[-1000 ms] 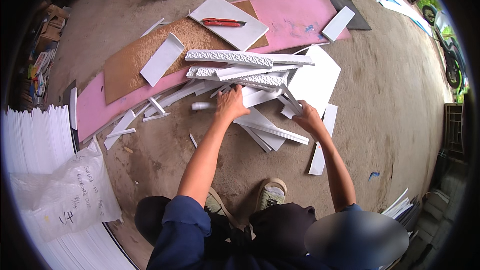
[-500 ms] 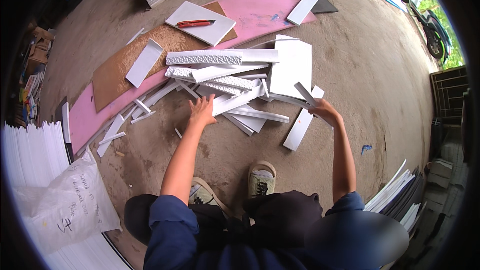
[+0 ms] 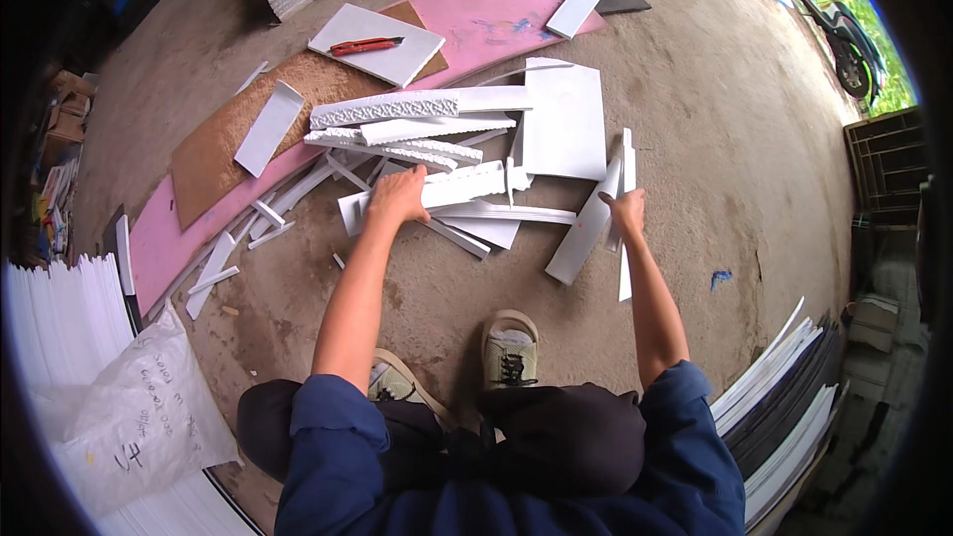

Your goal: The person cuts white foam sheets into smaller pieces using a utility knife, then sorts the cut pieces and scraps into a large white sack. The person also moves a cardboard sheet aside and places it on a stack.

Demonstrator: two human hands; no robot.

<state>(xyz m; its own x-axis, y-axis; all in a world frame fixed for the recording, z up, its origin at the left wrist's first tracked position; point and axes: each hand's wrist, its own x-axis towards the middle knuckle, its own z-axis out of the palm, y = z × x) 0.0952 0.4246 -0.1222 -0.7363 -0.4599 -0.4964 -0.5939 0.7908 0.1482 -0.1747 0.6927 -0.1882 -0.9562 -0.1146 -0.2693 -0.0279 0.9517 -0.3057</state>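
Observation:
My left hand [image 3: 399, 196] is closed over the near end of a white strip [image 3: 465, 184] with a notched edge, which lies across the pile. Off to the right, my right hand [image 3: 625, 211] grips long, thin white strips [image 3: 627, 154] that point away from me. Beside that hand a flat white strip [image 3: 578, 243] rests at a slant on the floor. Textured white strips [image 3: 382, 109] are stacked behind my left hand. A large white sheet [image 3: 563, 119] lies between the pile and my right hand.
A red utility knife [image 3: 365, 46] lies on a white board [image 3: 402, 60] atop a brown board and a pink sheet [image 3: 476, 15]. White offcuts [image 3: 213, 273] are scattered left. A plastic sack [image 3: 149, 407] and stacked white sheets flank me; a motorbike [image 3: 849, 50] stands far right.
My left hand has gone from spread fingers to closed on a strip. My right hand has moved slightly left, and its strips have turned to point away from me.

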